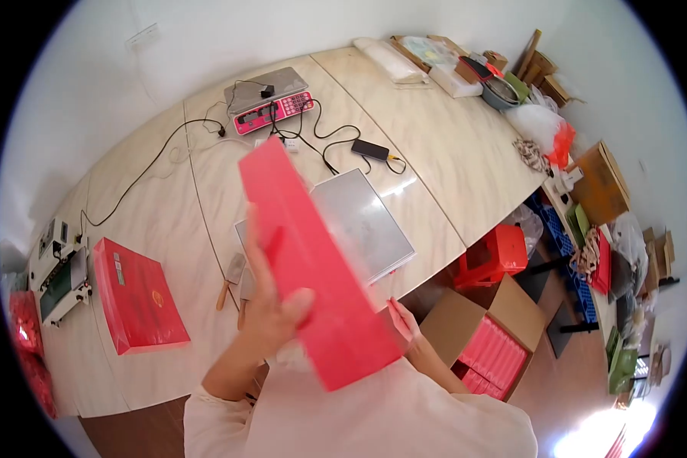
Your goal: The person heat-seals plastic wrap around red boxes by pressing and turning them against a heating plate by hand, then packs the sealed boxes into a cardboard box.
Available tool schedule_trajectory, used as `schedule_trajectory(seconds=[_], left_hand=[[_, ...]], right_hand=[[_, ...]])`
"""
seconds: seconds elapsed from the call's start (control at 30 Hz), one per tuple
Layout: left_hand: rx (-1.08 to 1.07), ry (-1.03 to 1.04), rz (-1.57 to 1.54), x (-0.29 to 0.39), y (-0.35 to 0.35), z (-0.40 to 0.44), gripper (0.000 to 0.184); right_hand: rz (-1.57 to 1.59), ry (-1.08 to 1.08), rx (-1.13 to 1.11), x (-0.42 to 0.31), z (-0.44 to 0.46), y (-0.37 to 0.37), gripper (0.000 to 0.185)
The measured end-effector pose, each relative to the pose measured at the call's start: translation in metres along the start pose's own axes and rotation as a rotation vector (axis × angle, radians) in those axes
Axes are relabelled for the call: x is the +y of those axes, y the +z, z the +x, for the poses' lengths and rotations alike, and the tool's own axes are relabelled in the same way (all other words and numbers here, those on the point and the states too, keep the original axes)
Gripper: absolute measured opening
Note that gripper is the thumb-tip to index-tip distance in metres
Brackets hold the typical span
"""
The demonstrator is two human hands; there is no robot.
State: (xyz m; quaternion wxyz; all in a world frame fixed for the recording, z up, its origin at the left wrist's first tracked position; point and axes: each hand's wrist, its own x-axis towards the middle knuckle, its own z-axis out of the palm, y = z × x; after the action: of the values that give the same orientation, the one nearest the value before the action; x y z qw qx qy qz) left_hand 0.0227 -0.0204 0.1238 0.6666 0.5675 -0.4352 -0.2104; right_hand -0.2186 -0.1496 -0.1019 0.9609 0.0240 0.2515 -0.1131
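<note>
A long red box (pixel 305 263) is held up at a slant in front of my body, blurred by motion. My left hand (pixel 271 309) is wrapped around its left side, with the thumb across the front face. My right hand (pixel 408 328) is beside the box's lower right end, fingers stretched upward. Whether it touches the box I cannot tell. Behind the box, a grey flat-topped platform (pixel 366 221) lies on the table and is partly covered. A second red box (pixel 141 298), in clear wrapping with a gold emblem, lies on the table at left.
A pink-keyed scale (pixel 273 113), cables and a black adapter (pixel 370 149) lie at the back. Wooden-handled tools (pixel 227 282) are left of the platform. A machine (pixel 61 271) stands at far left. An open carton (pixel 504 328) of pink-red packs and a red stool (pixel 495 256) stand at right.
</note>
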Motion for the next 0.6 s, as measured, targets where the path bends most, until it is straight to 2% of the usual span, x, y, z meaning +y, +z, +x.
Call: schedule_trajectory(seconds=[0.07, 0.13, 0.17, 0.23, 0.27, 0.33, 0.37, 0.5, 0.6], left_hand=[[-0.028, -0.033, -0.005, 0.003, 0.027, -0.01, 0.104], [-0.185, 0.117, 0.519, 0.008, 0.043, -0.02, 0.101], [-0.198, 0.104, 0.513, 0.015, 0.047, -0.022, 0.101], [-0.492, 0.159, 0.694, 0.028, 0.053, -0.021, 0.09], [-0.512, 0.147, 0.69, 0.025, 0.055, -0.018, 0.09], [-0.507, 0.24, 0.771, 0.011, 0.06, -0.005, 0.076], [-0.423, 0.278, 0.722, 0.005, 0.063, -0.001, 0.065], [-0.487, 0.42, 0.802, 0.002, 0.086, -0.01, 0.053], [-0.498, 0.472, 0.82, -0.002, 0.099, -0.012, 0.052]], right_hand=[[-0.113, -0.049, 0.128, 0.009, -0.003, -0.025, 0.043], [-0.117, -0.055, 0.174, 0.018, -0.006, -0.037, 0.043], [-0.119, -0.063, 0.184, 0.021, -0.007, -0.041, 0.043], [-0.123, -0.085, 0.192, 0.025, -0.006, -0.045, 0.044], [-0.126, -0.098, 0.191, 0.025, -0.004, -0.046, 0.044], [-0.116, -0.125, 0.184, 0.025, -0.002, -0.048, 0.044], [-0.117, -0.141, 0.181, 0.024, -0.001, -0.049, 0.044], [-0.093, -0.172, 0.157, 0.023, 0.008, -0.052, 0.044], [-0.078, -0.177, 0.146, 0.023, 0.014, -0.054, 0.045]])
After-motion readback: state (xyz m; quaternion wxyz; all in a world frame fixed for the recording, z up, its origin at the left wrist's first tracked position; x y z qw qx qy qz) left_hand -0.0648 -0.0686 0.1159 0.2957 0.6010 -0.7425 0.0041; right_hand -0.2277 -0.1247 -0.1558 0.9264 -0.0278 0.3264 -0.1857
